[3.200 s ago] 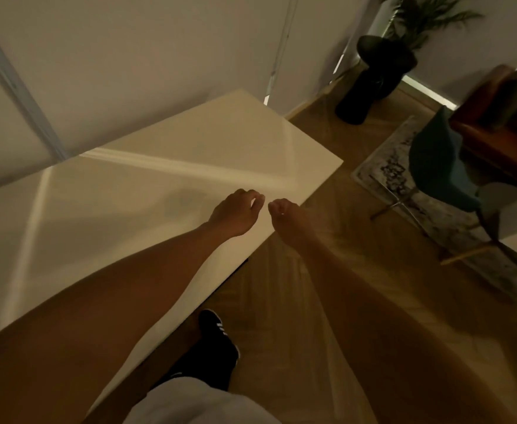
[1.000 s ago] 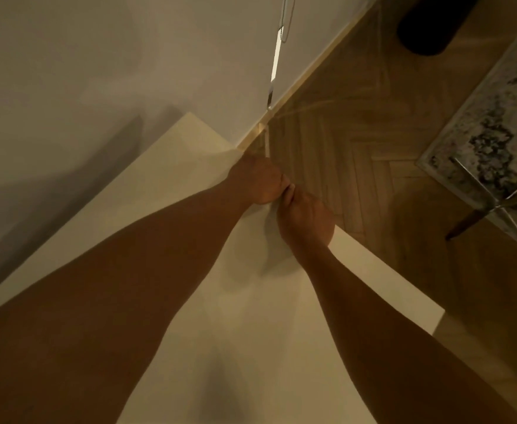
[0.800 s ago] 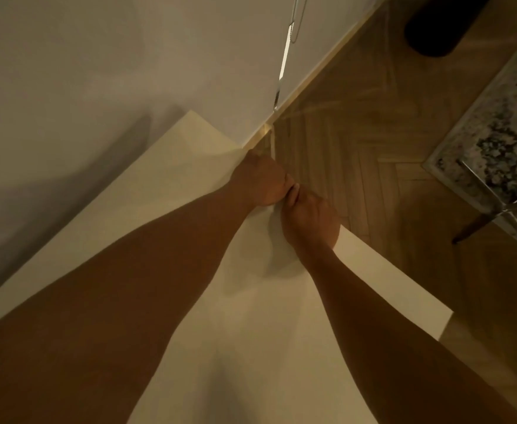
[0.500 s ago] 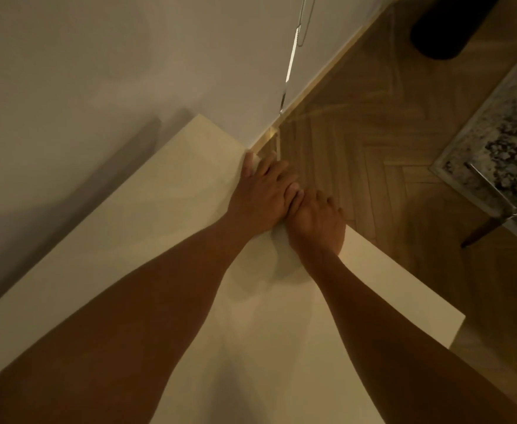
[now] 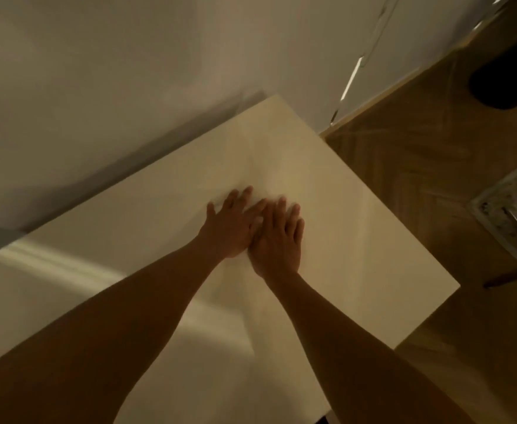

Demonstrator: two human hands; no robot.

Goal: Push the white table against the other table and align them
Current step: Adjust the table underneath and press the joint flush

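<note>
Head view: my left hand (image 5: 231,229) and right hand (image 5: 277,237) press flat, together, on the table (image 5: 358,228); next, nudging its edges flush.

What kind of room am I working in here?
Probably a home living room: herringbone wood floor, a patterned rug at the right, and a white table set against a plain wall.

Dim wall (image 5: 113,87), herringbone floor (image 5: 419,185)
</note>
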